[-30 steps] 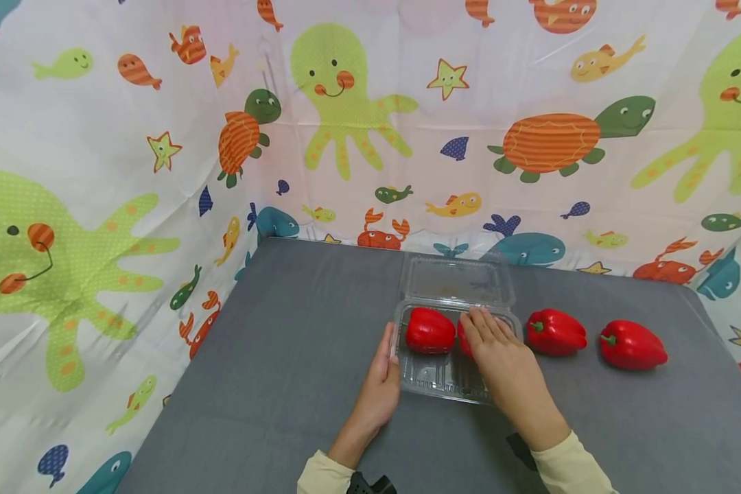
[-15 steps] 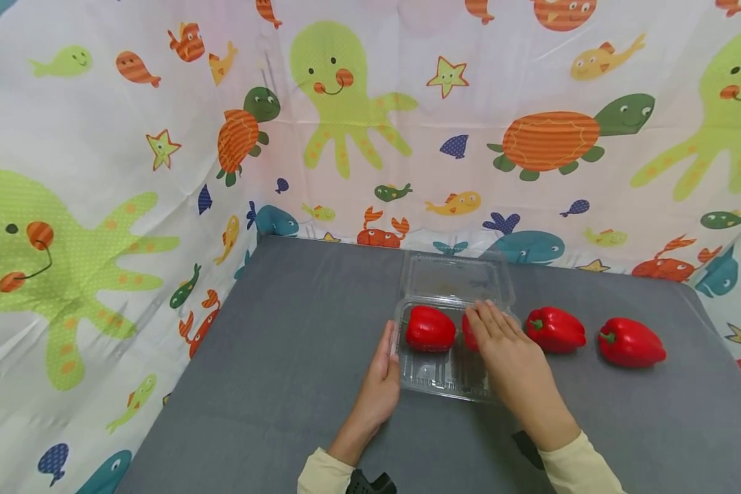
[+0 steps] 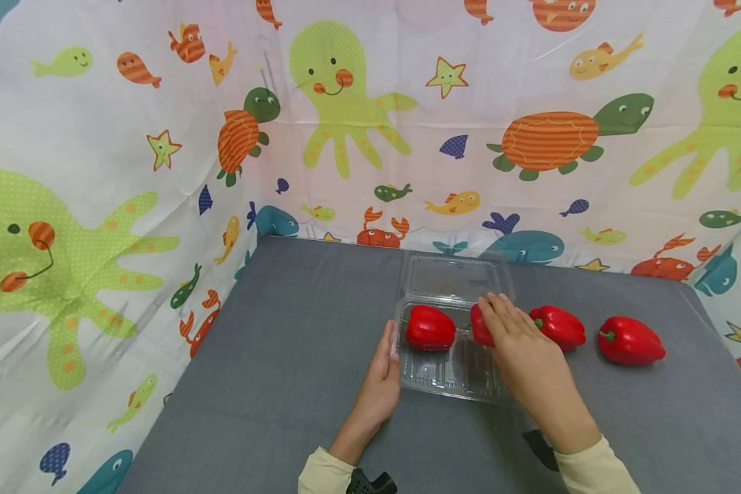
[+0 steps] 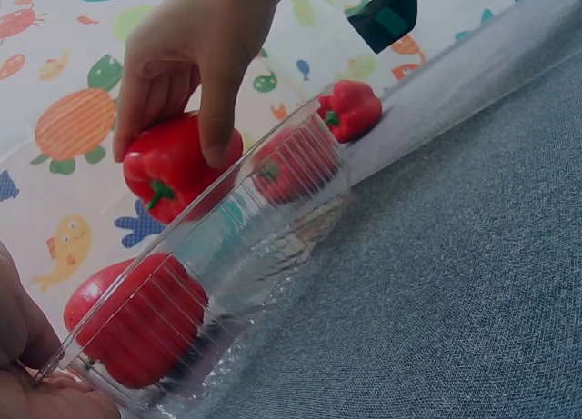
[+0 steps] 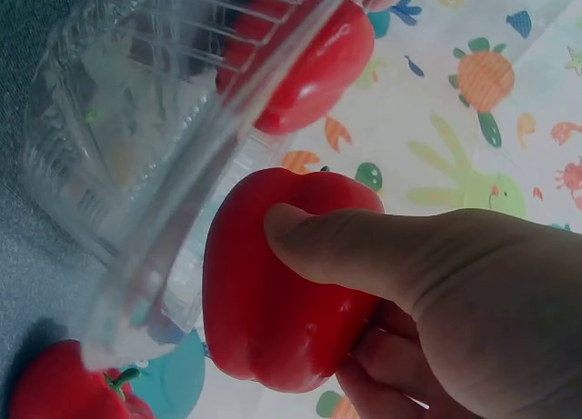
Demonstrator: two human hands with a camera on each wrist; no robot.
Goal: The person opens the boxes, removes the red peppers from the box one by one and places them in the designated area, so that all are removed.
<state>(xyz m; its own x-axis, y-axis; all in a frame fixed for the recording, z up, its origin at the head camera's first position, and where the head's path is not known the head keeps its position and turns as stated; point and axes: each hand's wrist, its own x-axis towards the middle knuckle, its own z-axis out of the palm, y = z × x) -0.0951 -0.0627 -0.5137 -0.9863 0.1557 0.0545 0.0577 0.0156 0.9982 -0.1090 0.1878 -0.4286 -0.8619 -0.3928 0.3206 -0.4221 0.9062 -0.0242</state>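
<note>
A clear plastic clamshell container (image 3: 432,377) lies with its lid (image 3: 457,276) folded back. Inside at the left is a red bell pepper (image 3: 430,328). My left hand (image 3: 377,387) holds the container's left rim, with thumb and fingers at the edge in the left wrist view. My right hand (image 3: 534,363) grips another red bell pepper (image 5: 282,283) over the container's right part, thumb on one side and fingers on the other. In the left wrist view this gripped pepper (image 4: 173,164) is above the rim, green stem showing. The hand hides most of it in the head view.
Two more red bell peppers lie on the grey cloth to the right, a nearer pepper (image 3: 558,328) beside the container and a farther pepper (image 3: 631,340). A sea-animal printed curtain (image 3: 370,151) stands behind and at both sides of the grey table (image 3: 272,357).
My right hand has moved to the right with its pepper, away from the pepper at the container's left. My left hand stays at the left rim.
</note>
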